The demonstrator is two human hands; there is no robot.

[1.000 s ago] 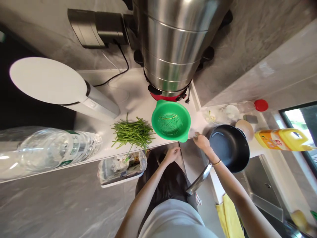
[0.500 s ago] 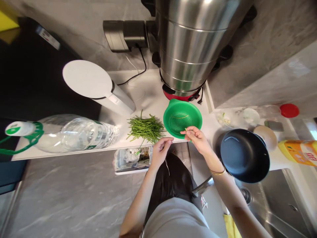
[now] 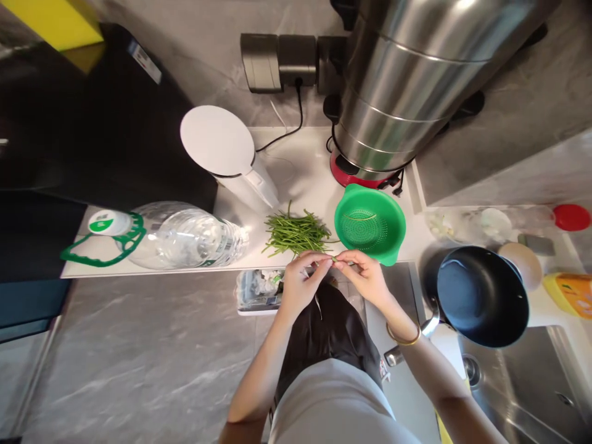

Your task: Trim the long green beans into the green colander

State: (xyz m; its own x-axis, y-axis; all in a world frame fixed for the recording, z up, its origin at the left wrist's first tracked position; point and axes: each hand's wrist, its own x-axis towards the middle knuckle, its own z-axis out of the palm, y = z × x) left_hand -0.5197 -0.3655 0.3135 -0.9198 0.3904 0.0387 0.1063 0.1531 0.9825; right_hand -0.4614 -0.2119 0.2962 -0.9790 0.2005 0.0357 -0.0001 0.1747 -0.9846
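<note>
Fingertips nearly touching, my left hand [image 3: 300,285] and my right hand [image 3: 370,279] pinch a short piece of green vegetable stem [image 3: 335,259] between them, just over the counter's front edge. A loose pile of thin green vegetable stems [image 3: 296,233] lies on the counter beyond my left hand. Beyond my right hand stands a green colander [image 3: 393,225], with one thin stem [image 3: 359,218] visible inside it.
Below the counter edge is an open bin [image 3: 259,296] with scraps. A large water bottle [image 3: 194,237] and a white lidded appliance [image 3: 217,142] stand left. Behind the colander rises a steel steamer [image 3: 393,117]. A dark pan [image 3: 483,296] sits right, by the sink [image 3: 531,357].
My hands have come together; my left fingers now meet the stem that my right hand was holding near the colander. The whole view has turned a little to the left.
</note>
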